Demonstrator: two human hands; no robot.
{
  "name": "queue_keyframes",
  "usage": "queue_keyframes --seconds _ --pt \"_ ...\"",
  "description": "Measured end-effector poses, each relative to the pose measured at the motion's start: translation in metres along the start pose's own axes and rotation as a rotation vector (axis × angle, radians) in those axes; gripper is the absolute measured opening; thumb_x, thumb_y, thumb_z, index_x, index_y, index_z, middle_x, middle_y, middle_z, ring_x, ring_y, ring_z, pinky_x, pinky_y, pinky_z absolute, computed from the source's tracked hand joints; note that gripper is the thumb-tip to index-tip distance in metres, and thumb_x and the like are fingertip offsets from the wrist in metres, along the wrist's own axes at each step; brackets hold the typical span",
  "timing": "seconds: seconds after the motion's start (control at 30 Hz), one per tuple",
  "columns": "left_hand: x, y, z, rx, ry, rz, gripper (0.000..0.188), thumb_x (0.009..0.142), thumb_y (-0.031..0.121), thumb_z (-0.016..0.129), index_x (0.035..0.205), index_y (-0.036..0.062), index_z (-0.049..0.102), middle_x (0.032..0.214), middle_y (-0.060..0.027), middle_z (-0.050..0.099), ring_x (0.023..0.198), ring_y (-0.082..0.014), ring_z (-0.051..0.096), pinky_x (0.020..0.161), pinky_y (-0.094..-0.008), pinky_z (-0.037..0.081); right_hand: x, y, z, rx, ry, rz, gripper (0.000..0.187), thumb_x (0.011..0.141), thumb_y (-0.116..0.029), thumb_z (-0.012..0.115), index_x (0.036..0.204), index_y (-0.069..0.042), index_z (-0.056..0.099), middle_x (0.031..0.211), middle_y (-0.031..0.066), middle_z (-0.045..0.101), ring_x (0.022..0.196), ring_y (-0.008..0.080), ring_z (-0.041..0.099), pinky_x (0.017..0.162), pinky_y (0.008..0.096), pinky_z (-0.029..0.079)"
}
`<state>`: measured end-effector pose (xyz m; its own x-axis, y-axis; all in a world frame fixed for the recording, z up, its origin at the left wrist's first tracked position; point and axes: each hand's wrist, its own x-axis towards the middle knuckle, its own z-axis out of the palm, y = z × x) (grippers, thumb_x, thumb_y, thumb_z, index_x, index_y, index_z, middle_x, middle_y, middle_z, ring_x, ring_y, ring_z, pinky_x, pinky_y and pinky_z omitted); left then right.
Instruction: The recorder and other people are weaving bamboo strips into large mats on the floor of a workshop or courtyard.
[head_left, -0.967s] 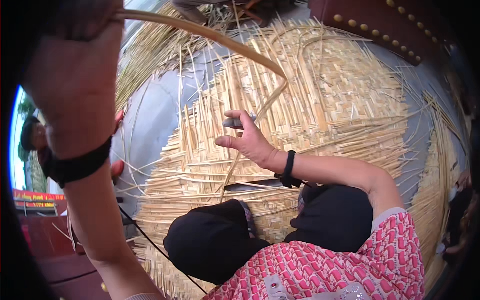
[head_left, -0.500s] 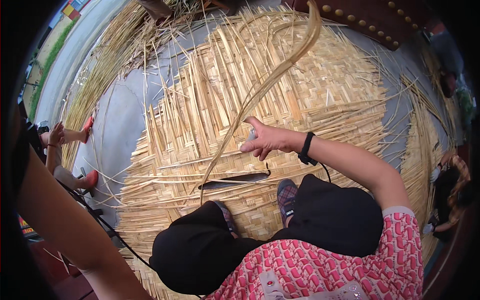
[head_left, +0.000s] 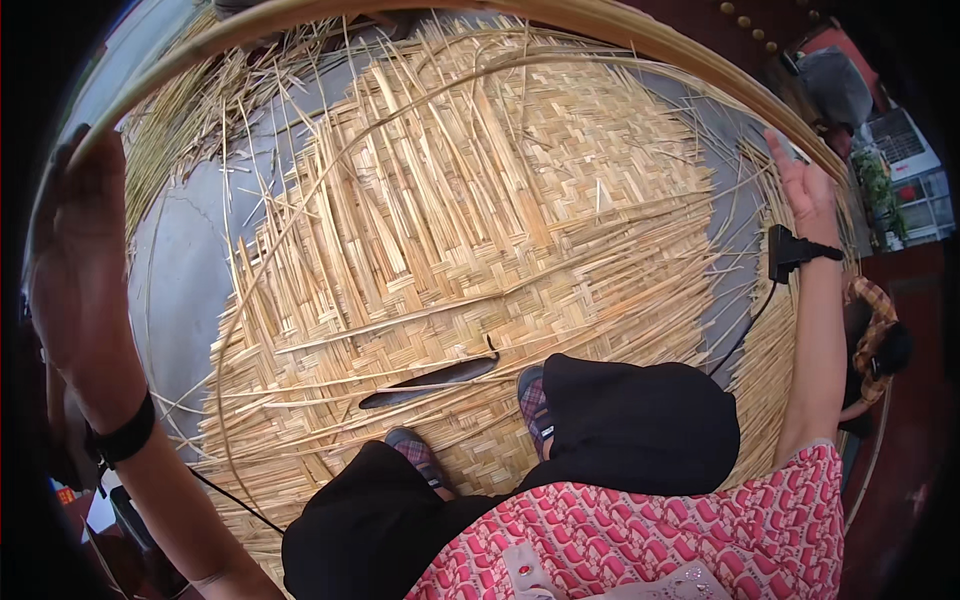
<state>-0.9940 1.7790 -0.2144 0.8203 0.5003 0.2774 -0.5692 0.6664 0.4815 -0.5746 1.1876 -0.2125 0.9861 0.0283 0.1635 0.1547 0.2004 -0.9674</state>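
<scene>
A long bundle of pale, flattened reed strips [head_left: 420, 8] arches close overhead from left to right. At its left end, my left hand [head_left: 85, 250] is raised and closed on the strips near the fingertips. My right hand [head_left: 808, 190], also raised and at arm's length, is closed on the other end, one finger sticking out. A thinner strip [head_left: 330, 165] hangs from the bundle in a loop down to the left. Under me spreads a partly woven reed mat [head_left: 610, 150], with loose strips across it. A dark, narrow blade-like tool [head_left: 430, 383] with a hooked tip lies in front of my shoes.
Loose reeds [head_left: 170, 170] are heaped at the far left, and more lie along the right [head_left: 770, 350]. A person in a checked top [head_left: 875, 325] is at the right edge. Studded dark red furniture [head_left: 750, 20] stands at the far right. Cables run from both wristbands.
Both my hands have risen and moved far apart, the right one outward to the right. The reed strips, earlier hanging lengthwise in front of me, now arch across overhead. My view has shifted slightly.
</scene>
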Motion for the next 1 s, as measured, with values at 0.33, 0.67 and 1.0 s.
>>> queue_keyframes --seconds 0.33,0.67,1.0 --pt "-0.088 -0.17 -0.116 0.252 0.526 -0.338 0.013 0.097 0.011 0.062 0.109 0.0098 0.06 0.109 -0.0074 0.069 0.104 -0.0168 0.067 0.077 -0.0214 0.059 0.005 -0.083 -0.041 -2.196 0.002 -0.711 0.042 0.095 -0.011 0.053 0.137 -0.014 0.051 0.102 0.0217 0.065 0.094 0.0354 0.065 0.079 0.0456 0.053" --pt "-0.128 -0.198 -0.159 0.534 0.57 -0.238 0.027 0.097 0.022 0.065 0.119 0.0099 0.054 0.114 -0.0051 0.067 0.104 -0.0165 0.064 0.086 -0.0254 0.049 -0.219 0.202 0.24 -0.773 -1.445 -0.191 0.033 0.098 -0.038 0.053 0.099 -0.006 0.06 0.088 0.0162 0.066 0.085 0.037 0.064 0.076 0.0493 0.05" --pt "-0.134 -0.191 -0.166 0.618 0.669 -0.364 0.024 0.096 0.023 0.066 0.114 0.0107 0.057 0.104 -0.0015 0.065 0.095 -0.0126 0.06 0.079 -0.0257 0.045 -0.228 0.23 0.224 -0.735 -1.325 0.018 0.023 0.088 -0.031 0.065 0.086 -0.009 0.072 0.074 0.009 0.067 0.072 0.0294 0.064 0.068 0.0414 0.049"
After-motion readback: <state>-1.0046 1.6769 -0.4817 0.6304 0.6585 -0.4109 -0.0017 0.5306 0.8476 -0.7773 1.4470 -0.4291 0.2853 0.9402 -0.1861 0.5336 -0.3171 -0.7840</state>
